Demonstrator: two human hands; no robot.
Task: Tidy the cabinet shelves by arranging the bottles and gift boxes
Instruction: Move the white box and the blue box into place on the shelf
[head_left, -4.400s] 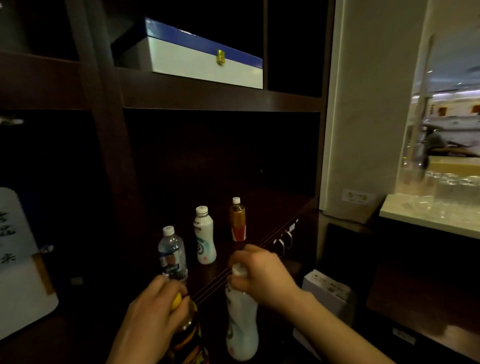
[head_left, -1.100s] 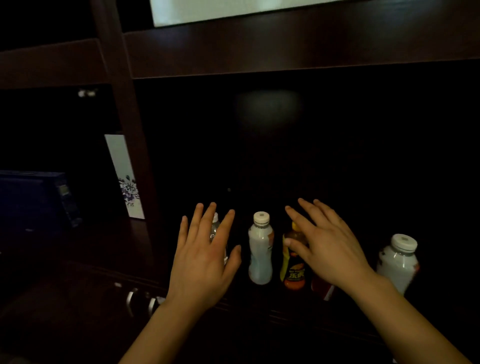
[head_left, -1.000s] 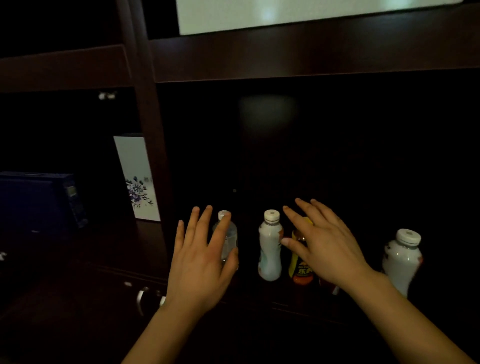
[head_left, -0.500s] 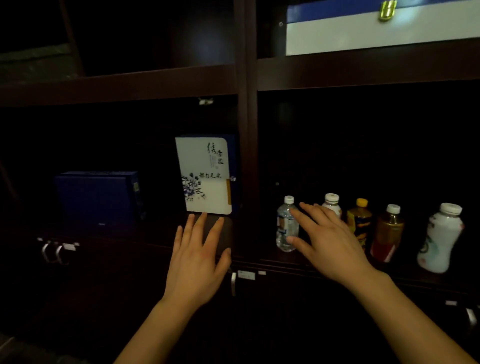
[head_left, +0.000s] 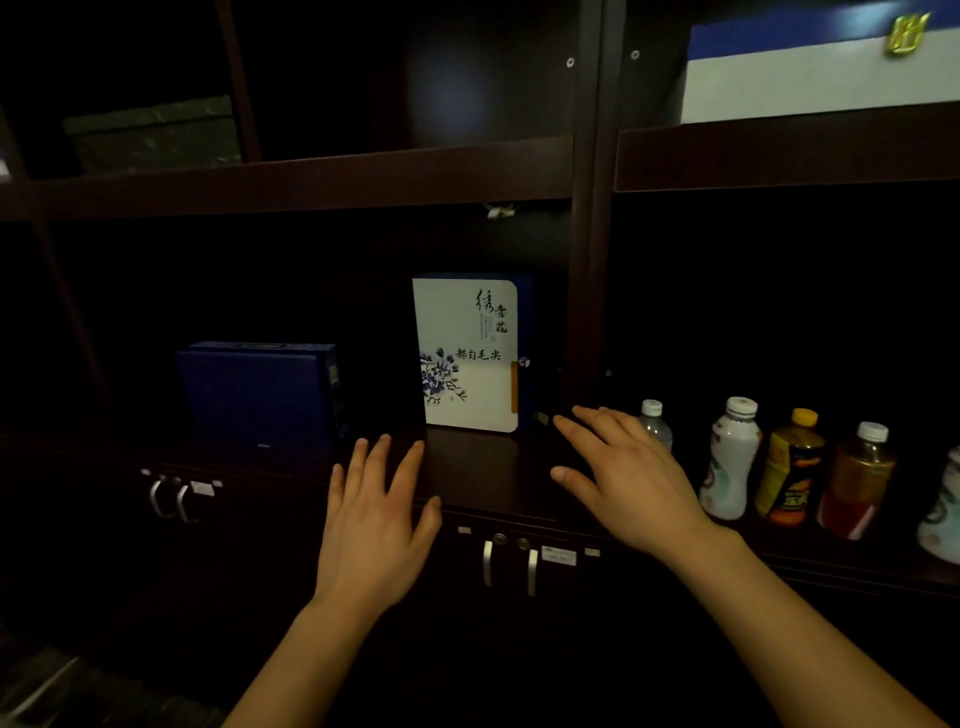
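Note:
A white gift box (head_left: 467, 358) with blue flowers stands upright on the dark shelf (head_left: 483, 473), next to the cabinet's upright post. A dark blue gift box (head_left: 260, 397) stands to its left. Several bottles line the right compartment: a clear water bottle (head_left: 655, 423), a white bottle (head_left: 730, 460), a yellow-capped bottle (head_left: 789, 467) and an amber bottle (head_left: 857, 480). My left hand (head_left: 376, 525) hovers with fingers spread just below the white box. My right hand (head_left: 628, 475) hovers with fingers spread between the box and the water bottle. Neither hand holds anything.
A blue and white box (head_left: 821, 73) with a gold clasp lies on the upper right shelf. A dark box (head_left: 150, 135) sits on the upper left shelf. Cabinet door handles (head_left: 509, 566) hang below the shelf edge, with another handle pair (head_left: 169, 499) at left.
My view and both hands have shifted left from the bottle row to the compartment with the white gift box. Both hands stay empty with fingers spread.

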